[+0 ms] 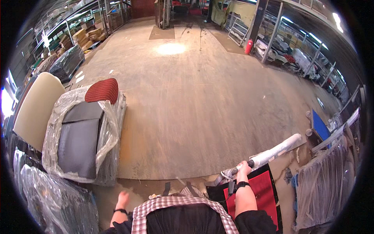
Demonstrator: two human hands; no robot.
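Observation:
My right hand [244,169] is closed round the dark near end of a long roll of white stretch film [277,149]. The roll points forward and to the right, away from my body. Under my right forearm lies a red panel with a black border [260,192]. My left hand [123,199] hangs low at my left side, apart from anything; its fingers are blurred and mostly turned from view. Nearest to it is a stack of grey padded panels [79,142], wrapped round the sides in clear film, with a dark red ribbed cushion [102,90] at its far end.
A cream rounded panel [39,111] leans left of the stack, with film-wrapped bundles [56,199] nearer me. At right stand a film-wrapped stack [324,185] and a blue-topped cart [320,124]. A red fire extinguisher [248,46] is beside a post. Wide floor [187,113] stretches ahead.

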